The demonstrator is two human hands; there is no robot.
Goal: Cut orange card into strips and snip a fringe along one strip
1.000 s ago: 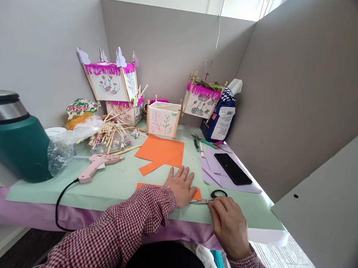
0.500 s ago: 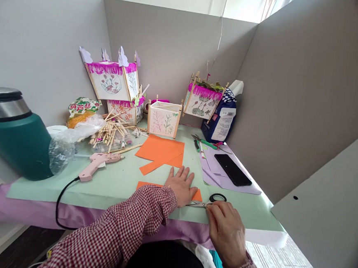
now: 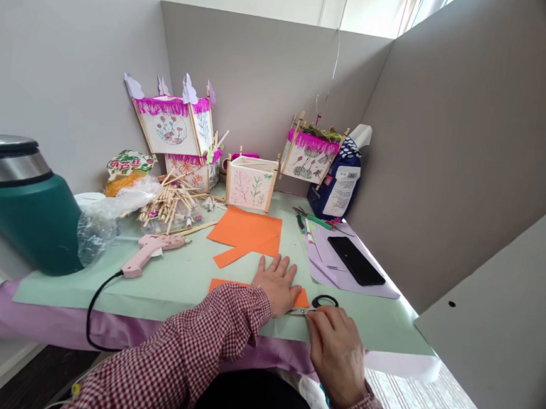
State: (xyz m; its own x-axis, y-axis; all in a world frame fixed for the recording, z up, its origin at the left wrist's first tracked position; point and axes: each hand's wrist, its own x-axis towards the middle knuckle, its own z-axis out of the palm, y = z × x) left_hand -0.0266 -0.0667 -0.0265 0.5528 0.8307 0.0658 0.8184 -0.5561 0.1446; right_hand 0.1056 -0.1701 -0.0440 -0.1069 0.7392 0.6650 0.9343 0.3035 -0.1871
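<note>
My left hand (image 3: 277, 284) lies flat with fingers spread on a small orange paper strip (image 3: 223, 284) near the table's front edge. My right hand (image 3: 335, 348) is closed around the black-handled scissors (image 3: 319, 304), whose blades lie along the strip's right end beside my left thumb. One black handle loop shows above my fingers. Larger orange sheets (image 3: 246, 231) lie just beyond my left hand.
A pink glue gun (image 3: 149, 251) with a black cord lies to the left, next to a green flask (image 3: 22, 210) and a pile of wooden sticks (image 3: 171, 203). Paper lanterns (image 3: 251, 182) stand at the back. A black phone (image 3: 356, 260) rests on lilac paper at right.
My right hand has slid the scissors a little left toward my left hand. My left hand stays pressed on the orange strip.
</note>
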